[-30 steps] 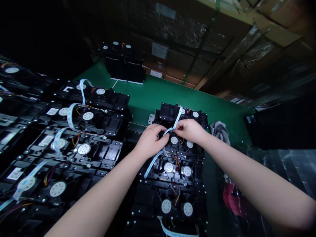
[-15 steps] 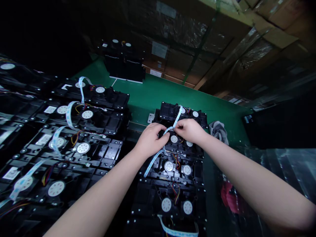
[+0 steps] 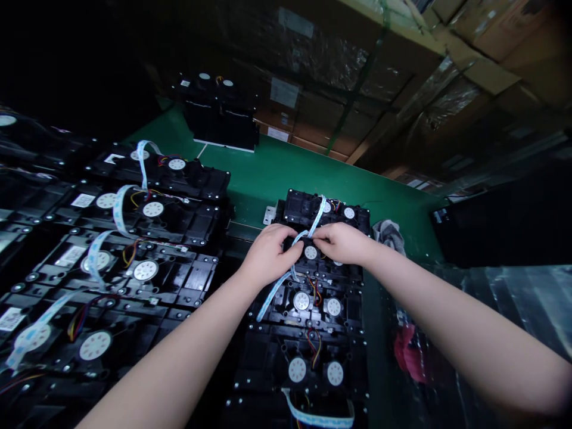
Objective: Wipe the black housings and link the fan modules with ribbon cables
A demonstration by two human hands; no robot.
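Observation:
A column of black plastic fan modules (image 3: 308, 310) with white round fan labels and coloured wires lies in front of me on a green table (image 3: 268, 167). A light blue flat ribbon cable (image 3: 273, 290) runs across the second module from the far end. My left hand (image 3: 268, 255) pinches the cable with closed fingers over that module. My right hand (image 3: 342, 242) is closed on the same cable just to the right, fingertips nearly touching the left hand's. The cable's far end (image 3: 318, 213) rises over the farthest module.
Rows of similar black modules (image 3: 134, 238) with ribbon cables cover the left side. Another black unit (image 3: 221, 116) stands at the table's far edge. A grey rag (image 3: 388, 233) and a red object (image 3: 406, 351) lie to the right. Wrapped cardboard boxes (image 3: 357, 65) stand behind.
Both hands have dropped slightly and drawn closer together on the cable. The view has shifted a little; the modules stay where they were.

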